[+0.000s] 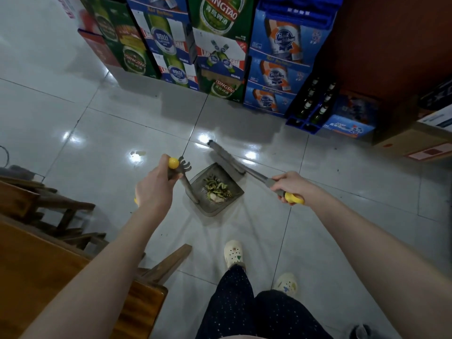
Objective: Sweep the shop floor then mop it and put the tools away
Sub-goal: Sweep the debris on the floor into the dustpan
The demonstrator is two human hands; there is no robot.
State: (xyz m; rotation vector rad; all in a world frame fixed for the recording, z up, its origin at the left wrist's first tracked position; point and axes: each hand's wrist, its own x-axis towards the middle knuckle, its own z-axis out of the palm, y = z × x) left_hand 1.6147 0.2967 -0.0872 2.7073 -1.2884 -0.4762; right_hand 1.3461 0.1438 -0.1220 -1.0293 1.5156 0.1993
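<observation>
1. Wooden furniture (36,253) stood at the far left, on the glossy tiled floor (97,133), clear of the work
2. The left hand (154,189) was closed around the yellow-capped dustpan handle (182,176), fingers wrapped at its top end, just under the comb teeth
3. The dustpan (215,192) sat on the floor between the two hands, holding a small heap of green scraps (217,189) near its middle
4. The broom (227,156) lay just beyond the pan's mouth, head low to the tiles
5. The right hand (291,185) gripped the broom's yellow end, fingers curled shut around it
6. Stacked beer cartons (220,45) stood behind
7. The sweeping step seemed nearly finished; a stray bit (138,153) lay well apart to the left, so the next move probably called for brushing it in, then emptying the pan
</observation>
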